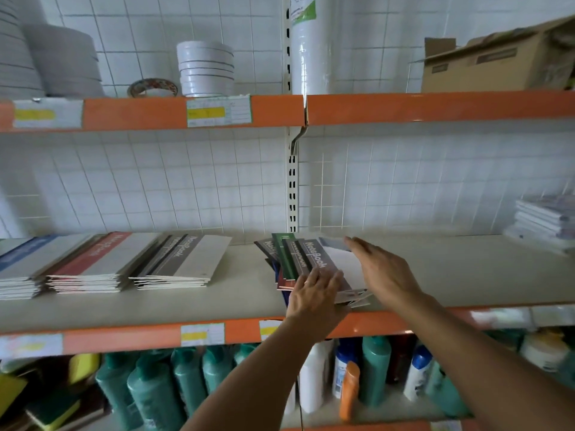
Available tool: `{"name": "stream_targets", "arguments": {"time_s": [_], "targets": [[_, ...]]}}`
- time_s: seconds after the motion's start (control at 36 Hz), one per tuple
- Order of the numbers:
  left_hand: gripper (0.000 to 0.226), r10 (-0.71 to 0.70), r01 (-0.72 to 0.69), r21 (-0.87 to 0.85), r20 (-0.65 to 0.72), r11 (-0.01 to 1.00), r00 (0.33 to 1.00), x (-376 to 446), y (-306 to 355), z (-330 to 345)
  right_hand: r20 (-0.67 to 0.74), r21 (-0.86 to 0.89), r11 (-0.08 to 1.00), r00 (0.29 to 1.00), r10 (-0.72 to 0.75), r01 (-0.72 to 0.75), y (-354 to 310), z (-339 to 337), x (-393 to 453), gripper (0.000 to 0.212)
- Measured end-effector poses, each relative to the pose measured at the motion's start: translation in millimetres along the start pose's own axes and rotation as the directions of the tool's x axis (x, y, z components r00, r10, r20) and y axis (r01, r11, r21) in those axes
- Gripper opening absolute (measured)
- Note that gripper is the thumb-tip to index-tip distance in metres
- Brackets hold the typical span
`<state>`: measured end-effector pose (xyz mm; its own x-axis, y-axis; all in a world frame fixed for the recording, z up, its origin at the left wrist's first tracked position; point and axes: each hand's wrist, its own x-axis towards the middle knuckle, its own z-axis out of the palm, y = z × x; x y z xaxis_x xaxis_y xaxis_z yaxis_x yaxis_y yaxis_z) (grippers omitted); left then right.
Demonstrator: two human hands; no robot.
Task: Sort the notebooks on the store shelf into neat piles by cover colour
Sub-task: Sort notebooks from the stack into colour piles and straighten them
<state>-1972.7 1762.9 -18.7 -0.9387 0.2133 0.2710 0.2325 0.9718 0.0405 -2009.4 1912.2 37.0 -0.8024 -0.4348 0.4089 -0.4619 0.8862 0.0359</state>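
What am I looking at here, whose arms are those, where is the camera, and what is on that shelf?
There is no machine here. The arms belong to a person, and the single picture comes from a wide-angle camera worn on their head, looking forward and down at a store shelf with an orange front edge.

On the left of the shelf lie three tidy notebook stacks: a blue pile, a red pile and a grey pile. In the middle lies a mixed heap of notebooks, with grey, green, red and blue covers fanned out.

The left hand rests with fairly straight fingers on the heap's near edge. The right hand reaches over its right side, fingers extended. Neither has a closed grip on a notebook.

Tape rolls and a cardboard box sit above, bottles below.
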Motion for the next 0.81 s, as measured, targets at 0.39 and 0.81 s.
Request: {"name": "stream_targets", "arguments": {"time_s": [0.39, 0.81], "targets": [[0.027, -0.036, 0.046, 0.165, -0.062, 0.985, 0.997, -22, -20, -19, -0.145, 0.166, 0.977, 0.983, -0.113, 0.137, -6, 19, 2, 0.081], [0.058, -0.249, 0.308, 0.14, -0.328, 0.941, 0.911, -88, -162, -72, -0.095, 0.132, 0.972, 0.979, -0.183, 0.195, -92, 7, 49, 0.068]]}}
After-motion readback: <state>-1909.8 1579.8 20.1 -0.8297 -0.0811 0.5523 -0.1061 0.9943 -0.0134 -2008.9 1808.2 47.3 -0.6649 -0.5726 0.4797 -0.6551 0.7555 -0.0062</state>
